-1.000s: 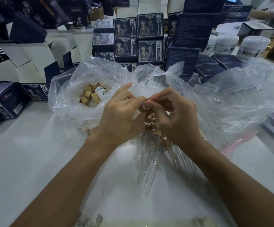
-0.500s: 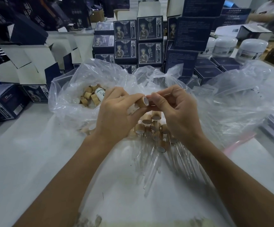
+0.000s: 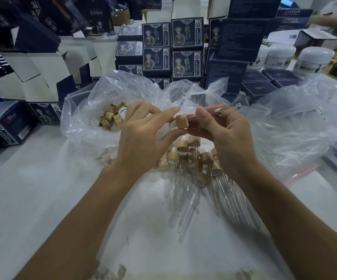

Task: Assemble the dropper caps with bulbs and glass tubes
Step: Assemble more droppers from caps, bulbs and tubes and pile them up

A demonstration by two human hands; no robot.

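A wood-coloured dropper cap (image 3: 181, 121) is held above the table between both hands. It is pinched by the forefinger and thumb of the left hand (image 3: 143, 138), the other fingers lying loosely spread. A glass tube (image 3: 218, 111) is pinched by the curled fingers of the right hand (image 3: 226, 134), its near end at the cap's open face, its far tip slanting up and right.

Directly beneath the hands, a heap of assembled droppers (image 3: 193, 164) is spread on clear plastic, tubes pointing toward the viewer. Loose caps (image 3: 111, 118) are seen in an open plastic bag (image 3: 86, 110) just left of the left hand. Crumpled plastic (image 3: 296, 122) is banked on the right. Dark printed boxes (image 3: 171, 45) are stacked behind, white jars (image 3: 312, 59) at far right. Bare white table (image 3: 28, 188) is seen left of the forearms.
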